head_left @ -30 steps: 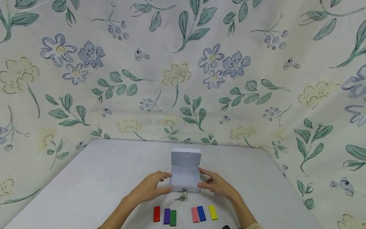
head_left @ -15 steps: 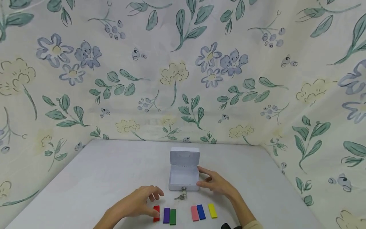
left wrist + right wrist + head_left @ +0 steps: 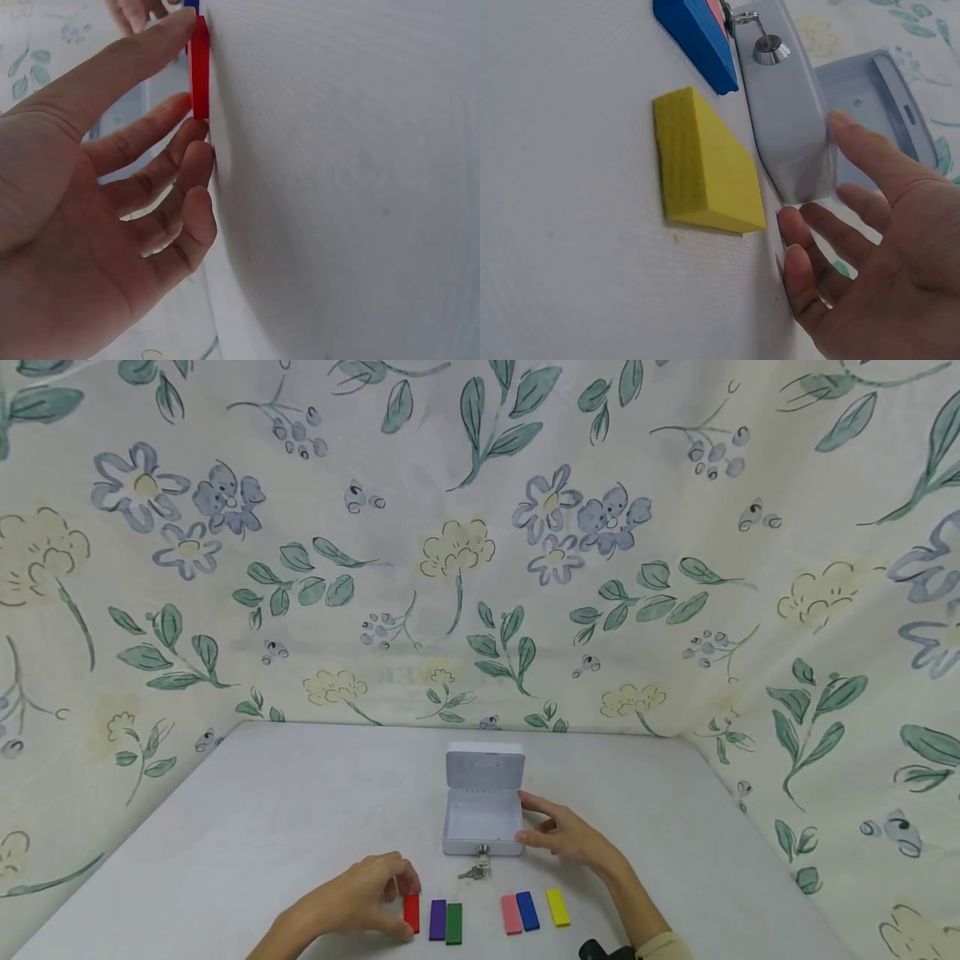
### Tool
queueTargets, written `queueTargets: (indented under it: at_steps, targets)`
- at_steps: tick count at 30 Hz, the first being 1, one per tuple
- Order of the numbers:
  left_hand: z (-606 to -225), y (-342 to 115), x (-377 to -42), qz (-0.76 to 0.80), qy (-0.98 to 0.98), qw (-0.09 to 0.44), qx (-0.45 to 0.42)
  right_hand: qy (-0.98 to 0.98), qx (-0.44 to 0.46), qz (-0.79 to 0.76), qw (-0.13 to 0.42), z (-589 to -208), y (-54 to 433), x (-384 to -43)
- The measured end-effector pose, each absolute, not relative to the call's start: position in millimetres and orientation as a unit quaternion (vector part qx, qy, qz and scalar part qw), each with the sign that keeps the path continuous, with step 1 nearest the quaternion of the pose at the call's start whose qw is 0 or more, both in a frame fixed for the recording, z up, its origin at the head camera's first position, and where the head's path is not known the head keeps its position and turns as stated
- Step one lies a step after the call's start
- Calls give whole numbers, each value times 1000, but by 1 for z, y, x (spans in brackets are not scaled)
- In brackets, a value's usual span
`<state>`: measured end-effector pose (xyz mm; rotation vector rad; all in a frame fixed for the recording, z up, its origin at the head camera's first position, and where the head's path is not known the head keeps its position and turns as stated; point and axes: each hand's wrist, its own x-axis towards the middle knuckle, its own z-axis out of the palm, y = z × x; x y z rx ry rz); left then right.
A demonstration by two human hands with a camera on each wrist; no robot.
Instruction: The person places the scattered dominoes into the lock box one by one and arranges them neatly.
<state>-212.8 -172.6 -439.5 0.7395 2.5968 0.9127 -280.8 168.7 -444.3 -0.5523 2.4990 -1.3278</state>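
My left hand [image 3: 363, 897] pinches a flat red block [image 3: 412, 914] by its ends, thumb at the near end and fingertips at the far end. In the left wrist view the red block [image 3: 199, 71] stands between thumb and index finger, close to the table. My right hand [image 3: 568, 837] rests against the right side of a white metal cash box [image 3: 483, 848], its lid up. In the right wrist view the thumb touches the rim of the cash box [image 3: 787, 127], with the other fingers loosely bent beside it. A key sits in the lock [image 3: 771, 49].
Right of the red block lie a purple block [image 3: 437, 920] and a green block [image 3: 453, 924]. Farther right are pink [image 3: 511, 914], blue [image 3: 528, 911] and yellow [image 3: 557, 907] blocks. Keys [image 3: 474, 872] hang before the box. A floral cloth [image 3: 457, 610] stands behind the table.
My left hand has left the box's left side, moved down and left, and taken the red block between thumb and fingers. The right hand has stayed at the box.
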Motion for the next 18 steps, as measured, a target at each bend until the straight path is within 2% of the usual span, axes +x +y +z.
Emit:
queueTargets:
  at_steps: [18]
  targets:
    - [-440, -176, -213, 306, 900, 131, 280, 861, -190, -455, 124, -445, 167, -280]
